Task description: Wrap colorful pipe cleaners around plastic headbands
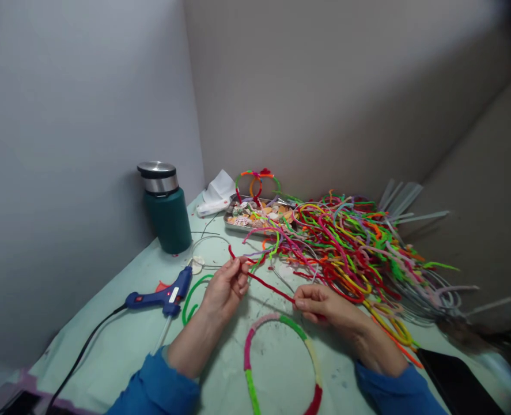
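A red pipe cleaner (pixel 272 286) stretches between my two hands above the table. My left hand (pixel 226 291) pinches it near one end, and a short red tip sticks up past the fingers. My right hand (pixel 320 304) is closed on the other end, with a bit of red showing under the fingers. Below them lies a ring wrapped in pink, green, cream and dark red fuzzy sections (pixel 249 346); its near edge is cut off by the frame. A curled green pipe cleaner (pixel 191 297) rests just left of my left wrist.
A blue glue gun (pixel 169 295) with a black cord lies at left, near a green bottle (pixel 167 216). At the back stands a metal tray (pixel 250 229) of small pieces. A big tangle of colourful pipe cleaners (pixel 345 242) fills the right; a black flat device (pixel 458 380) lies front right.
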`<action>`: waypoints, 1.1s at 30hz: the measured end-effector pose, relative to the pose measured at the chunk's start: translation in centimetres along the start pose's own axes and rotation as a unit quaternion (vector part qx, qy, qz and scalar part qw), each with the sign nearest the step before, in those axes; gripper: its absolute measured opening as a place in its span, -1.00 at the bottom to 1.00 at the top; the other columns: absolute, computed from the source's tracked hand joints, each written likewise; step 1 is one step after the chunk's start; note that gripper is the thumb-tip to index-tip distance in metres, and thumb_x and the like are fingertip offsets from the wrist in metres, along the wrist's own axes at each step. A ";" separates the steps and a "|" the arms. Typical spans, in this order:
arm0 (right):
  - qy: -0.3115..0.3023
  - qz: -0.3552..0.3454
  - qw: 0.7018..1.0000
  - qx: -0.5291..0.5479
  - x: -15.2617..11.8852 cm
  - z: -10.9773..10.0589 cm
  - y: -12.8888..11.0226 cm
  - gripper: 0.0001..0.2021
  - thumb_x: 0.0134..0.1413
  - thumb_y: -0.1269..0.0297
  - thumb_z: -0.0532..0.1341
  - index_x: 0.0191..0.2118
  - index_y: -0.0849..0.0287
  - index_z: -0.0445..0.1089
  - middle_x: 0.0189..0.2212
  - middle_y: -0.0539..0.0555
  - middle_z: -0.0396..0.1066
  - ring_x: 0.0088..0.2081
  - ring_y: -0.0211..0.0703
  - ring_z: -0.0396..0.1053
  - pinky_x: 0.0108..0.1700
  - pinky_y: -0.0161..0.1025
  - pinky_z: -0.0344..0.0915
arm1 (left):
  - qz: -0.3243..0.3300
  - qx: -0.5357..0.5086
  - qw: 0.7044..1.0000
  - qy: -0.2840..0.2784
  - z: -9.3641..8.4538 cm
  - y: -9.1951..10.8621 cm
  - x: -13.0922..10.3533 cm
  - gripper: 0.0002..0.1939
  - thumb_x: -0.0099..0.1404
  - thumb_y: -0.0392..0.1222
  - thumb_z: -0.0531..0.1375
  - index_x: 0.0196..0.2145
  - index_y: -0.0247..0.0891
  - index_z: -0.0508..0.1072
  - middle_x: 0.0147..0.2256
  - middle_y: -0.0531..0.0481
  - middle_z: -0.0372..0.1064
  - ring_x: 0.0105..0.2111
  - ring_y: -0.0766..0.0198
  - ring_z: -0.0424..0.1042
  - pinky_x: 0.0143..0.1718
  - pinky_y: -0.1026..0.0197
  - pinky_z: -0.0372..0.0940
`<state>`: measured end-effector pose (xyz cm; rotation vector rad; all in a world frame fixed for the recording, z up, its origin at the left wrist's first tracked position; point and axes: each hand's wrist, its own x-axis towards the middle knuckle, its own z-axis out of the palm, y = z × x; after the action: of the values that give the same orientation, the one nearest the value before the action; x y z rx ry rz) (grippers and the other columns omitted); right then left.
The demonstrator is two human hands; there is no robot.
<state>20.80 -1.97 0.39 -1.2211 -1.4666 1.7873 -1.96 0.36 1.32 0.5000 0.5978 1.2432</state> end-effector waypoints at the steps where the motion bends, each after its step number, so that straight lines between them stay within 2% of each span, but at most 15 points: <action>1: -0.004 0.001 1.000 -0.003 -0.1 -0.1 0.0 -0.67 -0.12 0.05 0.30 -0.49 0.25 0.30 -0.71 -0.11 0.15 -0.68 -0.44 -0.07 -0.62 -0.38 -0.23 | -0.005 0.004 1.000 -0.003 -0.1 0.0 0.0 -0.83 0.12 -0.23 0.26 -0.40 -0.35 0.34 -0.54 0.12 0.24 -0.70 0.57 0.08 -0.71 0.45 0.01; 5: -0.040 0.007 0.999 -0.019 -0.2 -0.5 0.2 -0.68 -0.13 0.06 0.30 -0.49 0.25 0.30 -0.71 -0.11 0.15 -0.68 -0.44 -0.07 -0.62 -0.39 -0.23 | -0.011 0.049 0.998 -0.029 -0.4 -0.3 0.1 -0.81 0.14 -0.16 0.25 -0.40 -0.33 0.34 -0.63 0.19 0.11 -0.76 0.58 -0.05 -0.77 0.45 -0.17; 9: -0.023 0.020 0.999 -0.029 -0.3 -1.2 0.5 -0.67 -0.10 0.04 0.28 -0.47 0.25 0.31 -0.71 -0.11 0.15 -0.69 -0.45 -0.08 -0.64 -0.39 -0.23 | 0.017 0.061 0.998 -0.013 -0.3 0.0 0.1 -0.76 0.12 -0.17 0.26 -0.29 -0.38 0.38 -0.50 0.08 0.30 -0.71 0.57 0.08 -0.72 0.45 -0.02; 12: -0.024 0.025 0.999 -0.034 -0.7 -1.9 0.6 -0.68 -0.10 0.05 0.28 -0.44 0.26 0.33 -0.70 -0.10 0.17 -0.69 -0.45 -0.06 -0.66 -0.41 -0.22 | 0.040 0.039 0.998 -0.001 -0.2 0.3 0.2 -0.75 0.09 -0.23 0.28 -0.28 -0.38 0.38 -0.46 0.06 0.33 -0.68 0.56 0.13 -0.69 0.44 0.05; 15: -0.024 0.018 0.999 0.014 -1.0 -2.3 0.5 -0.70 -0.10 0.08 0.29 -0.43 0.25 0.32 -0.72 -0.12 0.15 -0.71 -0.48 -0.10 -0.67 -0.42 -0.26 | 0.038 0.026 0.999 0.000 -0.4 0.3 0.3 -0.79 0.11 -0.22 0.27 -0.31 -0.36 0.36 -0.57 0.15 0.23 -0.73 0.57 0.03 -0.74 0.45 -0.03; 18: -0.009 -0.012 0.992 0.123 -1.0 -2.3 0.6 -0.71 -0.08 0.13 0.30 -0.27 0.18 0.31 -0.76 -0.21 0.04 -0.73 -0.48 -0.20 -0.69 -0.44 -0.28 | 0.035 0.028 0.999 0.000 -0.6 0.3 0.4 -0.81 0.13 -0.21 0.25 -0.32 -0.36 0.36 -0.62 0.19 0.15 -0.75 0.57 -0.03 -0.77 0.46 -0.09; 20: 0.005 -0.042 0.980 0.196 -0.7 -2.2 0.7 -0.68 -0.06 0.17 0.29 -0.18 0.13 0.27 -0.77 -0.24 -0.01 -0.74 -0.49 -0.26 -0.69 -0.45 -0.28 | 0.056 0.044 0.997 0.019 -0.5 0.4 0.4 -0.78 0.13 -0.25 0.24 -0.25 -0.37 0.37 -0.54 0.10 0.27 -0.70 0.53 0.12 -0.72 0.45 0.06; 23: 0.018 -0.068 0.967 0.245 0.1 -1.7 1.1 -0.71 -0.06 0.23 0.29 -0.19 0.15 0.27 -0.74 -0.22 0.04 -0.74 -0.50 -0.25 -0.69 -0.46 -0.25 | 0.101 0.105 0.986 0.079 -0.3 0.5 0.3 -0.63 0.12 -0.28 0.24 -0.10 -0.31 0.32 -0.23 -0.07 0.37 -0.53 0.44 0.32 -0.55 0.36 0.27; 25: 0.022 -0.068 0.968 0.242 0.8 -1.1 1.3 -0.72 -0.06 0.25 0.29 -0.21 0.18 0.28 -0.72 -0.19 0.12 -0.74 -0.50 -0.16 -0.68 -0.46 -0.23 | 0.154 0.200 0.958 0.139 -0.1 0.5 0.0 -0.57 0.12 -0.24 0.24 -0.04 -0.24 0.28 -0.11 -0.08 0.33 -0.52 0.44 0.32 -0.52 0.34 0.29; 26: 0.027 -0.066 0.968 0.240 1.1 -0.8 1.3 -0.73 -0.06 0.25 0.30 -0.23 0.19 0.28 -0.72 -0.18 0.14 -0.74 -0.50 -0.13 -0.68 -0.46 -0.23 | 0.195 0.260 0.932 0.161 -0.1 0.4 -0.2 -0.57 0.13 -0.22 0.23 -0.03 -0.22 0.28 -0.09 -0.07 0.31 -0.51 0.44 0.33 -0.51 0.34 0.28; 27: 0.033 -0.065 0.969 0.237 1.3 -0.4 1.4 -0.74 -0.06 0.25 0.30 -0.25 0.20 0.28 -0.72 -0.17 0.15 -0.74 -0.50 -0.10 -0.68 -0.46 -0.22 | 0.244 0.325 0.898 0.166 0.0 0.2 -0.4 -0.60 0.15 -0.22 0.21 -0.04 -0.21 0.30 -0.08 -0.07 0.31 -0.48 0.42 0.34 -0.49 0.33 0.29; 28: 0.040 -0.066 0.970 0.232 1.5 -0.1 1.4 -0.74 -0.06 0.24 0.30 -0.27 0.21 0.28 -0.73 -0.17 0.15 -0.74 -0.50 -0.08 -0.68 -0.46 -0.21 | 0.292 0.390 0.861 0.147 0.1 -0.1 -0.6 -0.65 0.17 -0.23 0.19 -0.06 -0.21 0.33 -0.08 -0.07 0.31 -0.42 0.38 0.36 -0.43 0.32 0.30; 30: 0.045 -0.073 0.973 0.214 1.8 0.7 1.3 -0.75 -0.05 0.21 0.30 -0.29 0.22 0.29 -0.73 -0.16 0.17 -0.74 -0.48 -0.04 -0.69 -0.46 -0.19 | 0.361 0.511 0.779 0.033 0.4 -0.8 -1.0 -0.75 0.22 -0.27 0.12 -0.11 -0.22 0.39 -0.06 -0.09 0.31 -0.22 0.27 0.38 -0.25 0.26 0.30; 32: 0.036 -0.088 0.976 0.195 1.8 1.3 1.2 -0.75 -0.03 0.18 0.29 -0.30 0.23 0.30 -0.72 -0.14 0.20 -0.74 -0.48 -0.01 -0.69 -0.45 -0.16 | 0.359 0.603 0.704 -0.110 0.6 -1.6 -1.3 -0.72 0.26 -0.31 0.07 -0.08 -0.22 0.39 -0.02 -0.12 0.30 -0.09 0.21 0.33 -0.12 0.21 0.27; 33: 0.028 -0.095 0.977 0.187 1.8 1.6 1.1 -0.75 -0.02 0.16 0.28 -0.29 0.23 0.30 -0.72 -0.14 0.21 -0.74 -0.47 -0.01 -0.68 -0.45 -0.14 | 0.344 0.635 0.674 -0.154 0.6 -2.0 -1.3 -0.70 0.27 -0.31 0.06 -0.04 -0.23 0.37 -0.03 -0.13 0.31 -0.09 0.21 0.33 -0.11 0.21 0.26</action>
<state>18.75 -1.50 -1.22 -0.9006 -1.1071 1.7799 -0.37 -1.44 0.67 2.2516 0.9804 1.1987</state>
